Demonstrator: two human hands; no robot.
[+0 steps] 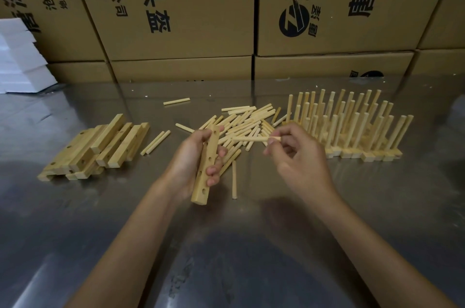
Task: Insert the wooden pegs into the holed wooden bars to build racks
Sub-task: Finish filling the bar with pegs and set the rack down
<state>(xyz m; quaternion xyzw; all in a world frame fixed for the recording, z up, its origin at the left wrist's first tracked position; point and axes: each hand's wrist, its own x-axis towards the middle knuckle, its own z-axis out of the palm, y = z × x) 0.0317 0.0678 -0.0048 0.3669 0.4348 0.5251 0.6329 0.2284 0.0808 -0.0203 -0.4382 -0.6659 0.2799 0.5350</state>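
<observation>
Bar (206,165) sits gripped in the left hand (193,156), just in front of the peg pile (247,122); right hand (293,148) pinches 1 peg (251,138). Judged step: first insertion; next, align peg with a hole.

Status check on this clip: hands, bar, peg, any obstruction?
Left hand grips holed bar, no pegs in it. Right hand pinches one peg, not yet inserted. Nothing between peg and bar.

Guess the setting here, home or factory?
Likely a small factory or packing workshop: stacked printed cartons behind a steel table, and batch piles of bars, pegs and finished racks.
</observation>
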